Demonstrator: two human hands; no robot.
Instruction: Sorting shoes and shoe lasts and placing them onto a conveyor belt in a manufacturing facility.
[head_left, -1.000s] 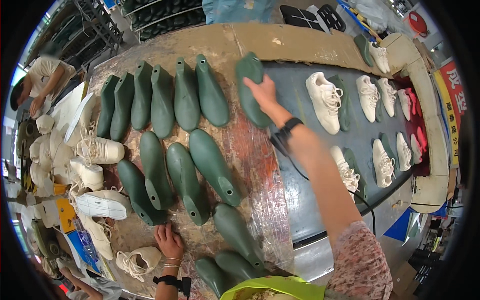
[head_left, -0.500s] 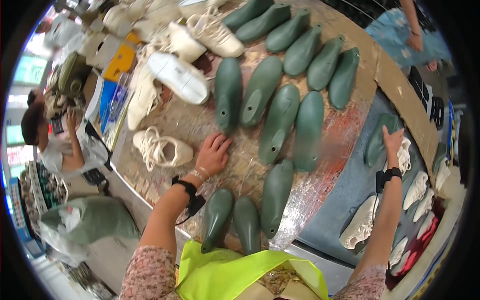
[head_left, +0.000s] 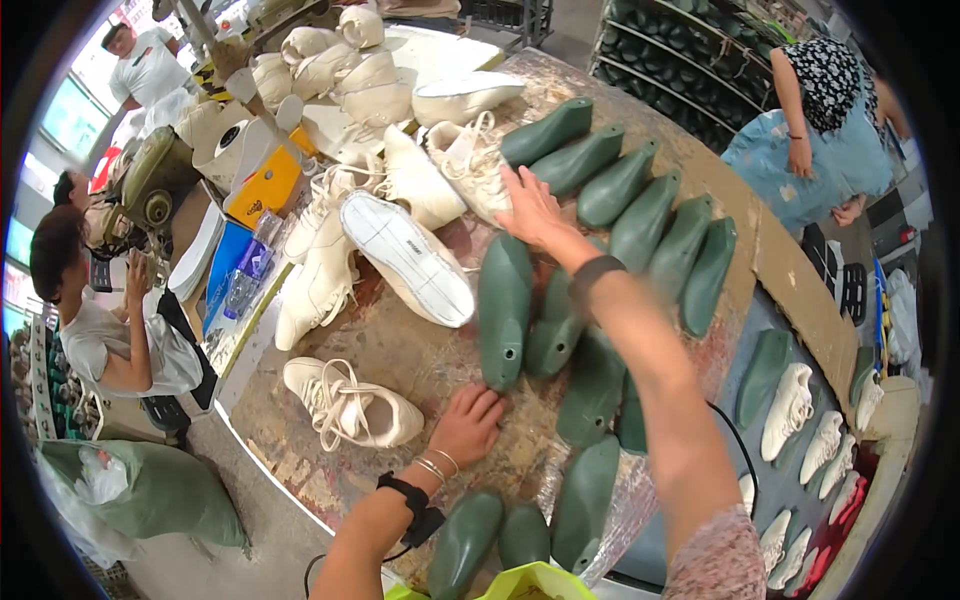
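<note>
A: What lies closest to us?

B: Smooth green lasts, beside the hem of a bright yellow apron. Just beyond, our left hand rests palm down on a scuffed desk, fingers bent and holding nothing, just beside a drilled last. A lone cream shoe stands to its left, laces loose.

A: And our right hand?

B: Farther out, fingers stretched to a laced shoe on the desk, between the upturned white sole and a row of six lasts. We cannot tell whether the fingers have gripped it.

A: Which step have we caught?

B: Reaching for that shoe, we judge. Lifting it would call for fingers closed around its upper, clear of the nearest last.

A: Any names to print?

B: None we can give. The sole carries a small dark mark, and a yellow box beside the desk has print too small for us to read.

A: In the distance?

B: Past the desk, we find a worker in a pale shirt at left, another beside blue cloth at right, and racks filled with green lasts.
</note>
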